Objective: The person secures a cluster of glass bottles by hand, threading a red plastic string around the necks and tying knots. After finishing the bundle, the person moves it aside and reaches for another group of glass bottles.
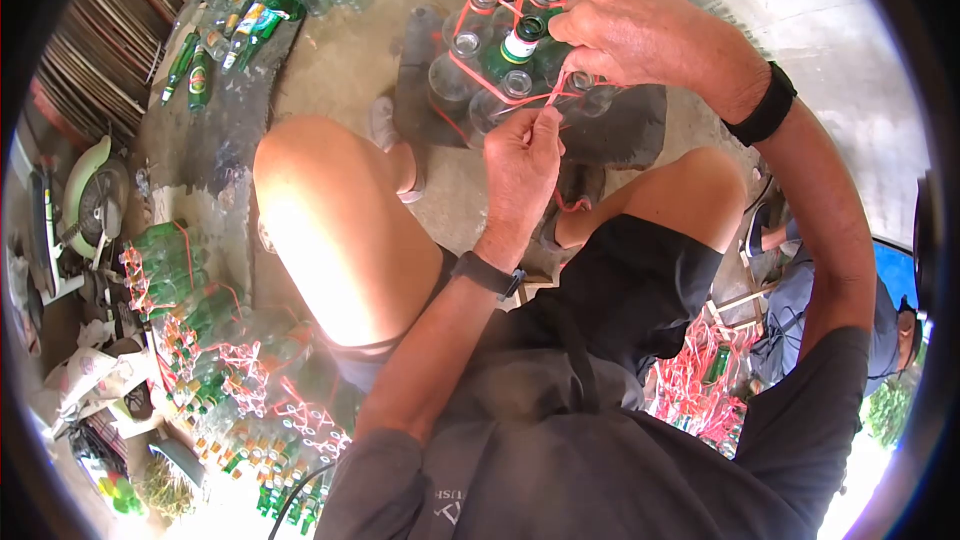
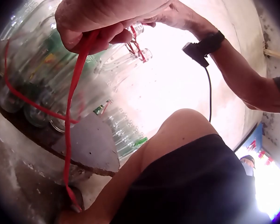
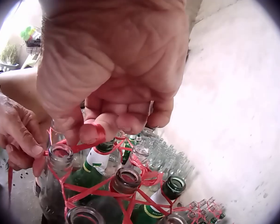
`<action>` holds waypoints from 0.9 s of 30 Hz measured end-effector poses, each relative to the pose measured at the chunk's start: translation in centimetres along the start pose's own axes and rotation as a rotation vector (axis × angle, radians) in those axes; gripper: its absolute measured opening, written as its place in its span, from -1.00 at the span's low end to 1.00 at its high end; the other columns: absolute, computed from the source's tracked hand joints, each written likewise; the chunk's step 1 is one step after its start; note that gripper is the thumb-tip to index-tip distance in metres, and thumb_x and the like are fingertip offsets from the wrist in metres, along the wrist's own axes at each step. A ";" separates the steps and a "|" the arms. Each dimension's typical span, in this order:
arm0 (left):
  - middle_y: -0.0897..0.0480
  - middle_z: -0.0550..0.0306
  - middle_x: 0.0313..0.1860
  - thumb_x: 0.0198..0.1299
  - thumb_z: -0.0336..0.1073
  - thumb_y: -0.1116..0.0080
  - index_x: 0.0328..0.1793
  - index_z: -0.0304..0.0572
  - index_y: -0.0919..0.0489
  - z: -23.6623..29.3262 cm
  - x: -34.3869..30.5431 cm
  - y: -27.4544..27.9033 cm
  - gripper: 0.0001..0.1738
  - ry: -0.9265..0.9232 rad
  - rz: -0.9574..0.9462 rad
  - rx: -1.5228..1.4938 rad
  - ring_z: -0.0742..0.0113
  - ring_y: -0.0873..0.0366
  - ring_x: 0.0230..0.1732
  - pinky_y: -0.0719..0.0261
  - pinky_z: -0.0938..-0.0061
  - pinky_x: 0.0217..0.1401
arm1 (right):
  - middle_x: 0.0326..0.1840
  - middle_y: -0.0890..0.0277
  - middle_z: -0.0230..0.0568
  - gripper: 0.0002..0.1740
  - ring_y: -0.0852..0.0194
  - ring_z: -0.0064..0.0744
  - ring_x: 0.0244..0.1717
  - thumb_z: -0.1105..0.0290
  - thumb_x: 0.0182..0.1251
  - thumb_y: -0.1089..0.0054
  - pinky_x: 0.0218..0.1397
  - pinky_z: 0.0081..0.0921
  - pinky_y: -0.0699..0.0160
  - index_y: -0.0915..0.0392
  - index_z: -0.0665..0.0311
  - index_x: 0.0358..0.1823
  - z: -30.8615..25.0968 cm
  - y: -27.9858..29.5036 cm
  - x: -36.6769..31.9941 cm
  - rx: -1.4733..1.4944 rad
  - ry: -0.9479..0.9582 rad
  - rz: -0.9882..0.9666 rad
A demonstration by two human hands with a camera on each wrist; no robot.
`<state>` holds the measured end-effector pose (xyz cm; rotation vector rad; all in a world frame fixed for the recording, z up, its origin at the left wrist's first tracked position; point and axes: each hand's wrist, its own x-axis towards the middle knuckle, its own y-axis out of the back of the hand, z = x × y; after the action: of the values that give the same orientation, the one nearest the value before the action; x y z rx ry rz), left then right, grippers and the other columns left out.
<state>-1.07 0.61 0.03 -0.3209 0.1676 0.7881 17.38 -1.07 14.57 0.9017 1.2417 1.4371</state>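
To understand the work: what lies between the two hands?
Between the left hand and right hand, the right wrist view shows a red strip and a clear bottle mouth.

Left grip (image 2: 100, 18) holding red strap (image 2: 68, 126), clustered glass bottles (image 2: 32, 70)

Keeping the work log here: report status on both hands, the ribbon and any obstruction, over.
Left hand pinching red ribbon. Right hand gripping it too. Ribbon crossing between bottle necks. No obstruction seen between hands.
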 end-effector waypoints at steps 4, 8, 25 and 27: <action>-0.63 0.24 -0.46 0.46 -0.17 -0.23 -0.14 -0.40 -0.77 0.0 0.2 -0.1 -0.64 -0.014 0.000 -0.006 0.54 -0.47 -0.38 -0.42 0.49 -0.28 | -0.40 -0.63 -0.22 -0.72 -0.60 -0.11 -0.15 0.24 0.07 -0.58 0.08 -0.19 -0.50 -0.65 0.22 -0.41 1.2 -1.2 0.1 -0.007 -0.010 -0.009; -0.62 0.26 -0.47 0.47 -0.17 -0.23 -0.14 -0.40 -0.77 0.0 0.1 0.0 -0.64 -0.010 0.007 -0.025 0.54 -0.47 -0.38 -0.40 0.50 -0.29 | -0.50 -0.60 -0.03 -0.92 -0.67 0.15 -0.32 0.50 0.14 -0.36 -0.19 -0.03 -0.61 -0.68 0.22 -0.31 2.4 -2.0 0.8 0.050 0.094 0.063; -0.60 0.32 -0.47 0.52 -0.23 -0.28 -0.10 -0.25 -0.82 -0.7 -0.2 -0.6 -0.75 -0.044 0.017 -0.185 0.59 -0.45 -0.39 -0.33 0.56 -0.33 | -0.57 -0.24 -0.06 -0.76 -0.28 -0.05 -0.49 0.79 0.10 -0.12 -0.37 -0.08 -0.29 -0.38 0.32 -0.28 3.2 -3.9 2.5 0.636 -0.150 0.065; -0.61 0.33 -0.47 0.52 -0.22 -0.28 -0.09 -0.26 -0.82 -0.7 -0.2 -0.6 -0.74 -0.043 0.015 -0.189 0.60 -0.46 -0.38 -0.33 0.57 -0.33 | -0.57 -0.19 -0.07 -0.75 -0.20 -0.15 -0.50 0.81 0.10 -0.12 -0.38 -0.12 -0.25 -0.35 0.33 -0.29 3.2 -4.2 2.5 0.707 -0.188 0.087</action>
<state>-0.78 -0.17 -0.46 -0.4807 0.0548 0.8265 20.69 2.06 10.88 1.5367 1.6064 0.9380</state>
